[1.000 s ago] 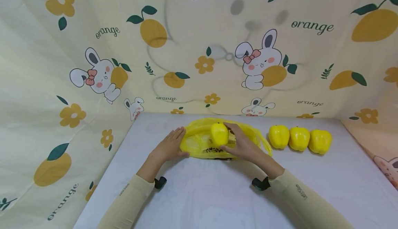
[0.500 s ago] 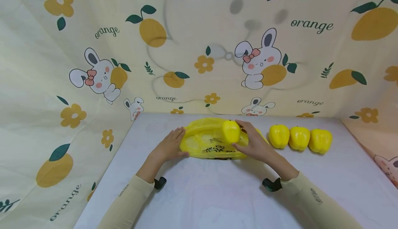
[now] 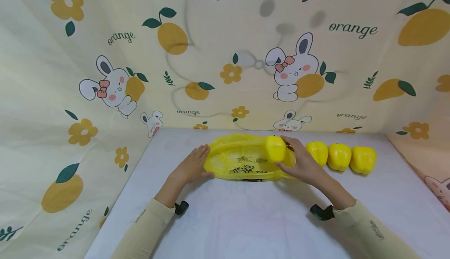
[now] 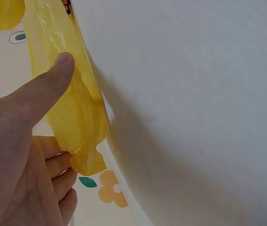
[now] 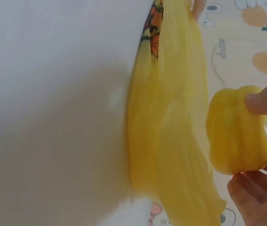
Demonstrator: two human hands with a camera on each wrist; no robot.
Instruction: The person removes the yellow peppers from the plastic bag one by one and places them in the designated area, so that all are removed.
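In the head view, a yellow plastic bag (image 3: 242, 157) with dark print lies on the table, its mouth spread wide. My right hand (image 3: 304, 161) holds a yellow bell pepper (image 3: 275, 149) over the bag's right part; the right wrist view shows the thumb on one side of the pepper (image 5: 240, 132) and fingers under the other. My left hand (image 3: 191, 164) rests against the bag's left end with extended fingers. In the left wrist view its thumb (image 4: 53, 87) touches the bag (image 4: 74, 108), and the fingertips lie by the bag's edge.
Three more yellow bell peppers (image 3: 339, 157) stand in a row right of the bag, the nearest partly hidden behind my right hand. The white table (image 3: 246, 220) meets a cloth backdrop (image 3: 225, 56) printed with rabbits and oranges behind and at both sides.
My right hand has carried the bell pepper rightward across the bag, from about its middle toward its right end. The left hand has stayed at the bag's left end.
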